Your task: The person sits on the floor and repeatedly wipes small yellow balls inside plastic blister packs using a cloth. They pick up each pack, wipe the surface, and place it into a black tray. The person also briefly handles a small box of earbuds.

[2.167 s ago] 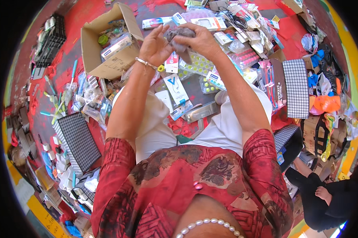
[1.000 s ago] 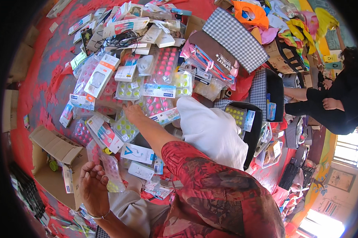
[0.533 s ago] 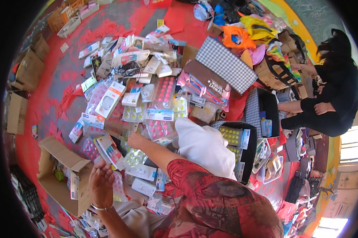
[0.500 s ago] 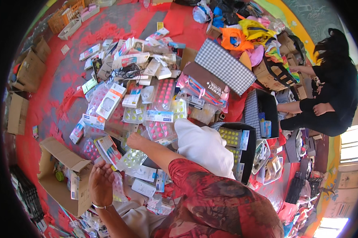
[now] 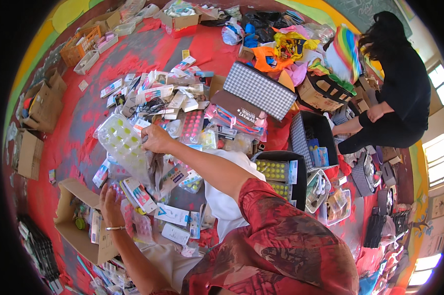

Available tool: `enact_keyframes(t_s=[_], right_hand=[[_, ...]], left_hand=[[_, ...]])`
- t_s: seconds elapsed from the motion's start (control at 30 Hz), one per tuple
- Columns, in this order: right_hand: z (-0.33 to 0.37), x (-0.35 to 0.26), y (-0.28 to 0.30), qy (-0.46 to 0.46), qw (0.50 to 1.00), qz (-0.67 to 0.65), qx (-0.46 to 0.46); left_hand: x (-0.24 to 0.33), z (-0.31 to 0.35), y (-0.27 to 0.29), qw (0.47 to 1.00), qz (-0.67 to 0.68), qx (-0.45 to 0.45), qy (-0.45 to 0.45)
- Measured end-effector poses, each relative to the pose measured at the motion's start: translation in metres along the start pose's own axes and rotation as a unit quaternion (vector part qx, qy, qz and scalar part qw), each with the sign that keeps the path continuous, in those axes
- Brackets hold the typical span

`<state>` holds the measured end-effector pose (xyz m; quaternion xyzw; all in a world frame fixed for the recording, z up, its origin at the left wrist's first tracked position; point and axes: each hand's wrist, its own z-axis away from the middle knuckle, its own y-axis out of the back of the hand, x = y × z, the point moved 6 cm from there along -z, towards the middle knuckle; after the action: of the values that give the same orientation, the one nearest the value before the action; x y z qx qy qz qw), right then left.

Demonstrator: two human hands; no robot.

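My right hand [image 5: 158, 139] is closed on the edge of a clear blister pack [image 5: 119, 136] with rows of round yellow-green pieces. The pack is tilted up over the pile, and clear plastic hangs below it. Nearer to me on the left, my left hand [image 5: 111, 205] is held with its fingers stretched out and nothing in it. Beside that hand stands an open cardboard box [image 5: 76, 241] with a few packages inside. A white-and-red package [image 5: 138, 195] lies just right of its fingers. Another blister pack [image 5: 192, 125], with pink pieces, lies farther back.
Many boxed goods [image 5: 153, 93] are heaped ahead. A houndstooth-patterned box [image 5: 259, 91] and a black bin [image 5: 281, 179] holding yellow blister packs stand at the right. A person in black [image 5: 399, 83] bends at the far right, near bags and cartons. An orange crate [image 5: 79, 46] stands far left.
My right hand has taken hold of the yellow-green blister pack and raised it up and left. My left hand stays open near the box. The other person now has a rainbow-coloured item.
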<state>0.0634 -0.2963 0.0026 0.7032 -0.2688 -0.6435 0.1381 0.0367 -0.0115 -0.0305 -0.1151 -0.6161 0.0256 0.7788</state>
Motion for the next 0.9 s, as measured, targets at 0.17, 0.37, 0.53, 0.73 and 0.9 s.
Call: enact_keyframes(t_s=[0.17,0.37,0.53,0.73,0.9], right_hand=[[0.033,-0.022,0.019,-0.059,0.953,-0.277,-0.107],[0.042,-0.014,-0.019,-0.201,0.854,-0.458,-0.146],[0.025,-0.001,-0.014,-0.176,0.932,-0.298,-0.108],[0.019,-0.014,0.004,-0.095,0.957,-0.254,-0.107],[-0.007,-0.012,0.061,0.05,0.952,0.288,0.094]], left_hand=[[0.006,0.008,-0.059,0.867,-0.398,-0.235,-0.185],[-0.031,0.018,-0.06,0.947,0.239,-0.193,0.094],[-0.04,0.014,-0.067,0.951,0.269,-0.133,0.073],[-0.043,-0.012,-0.034,0.987,0.143,-0.071,-0.03],[-0.055,0.001,-0.025,0.94,0.308,-0.094,0.112]])
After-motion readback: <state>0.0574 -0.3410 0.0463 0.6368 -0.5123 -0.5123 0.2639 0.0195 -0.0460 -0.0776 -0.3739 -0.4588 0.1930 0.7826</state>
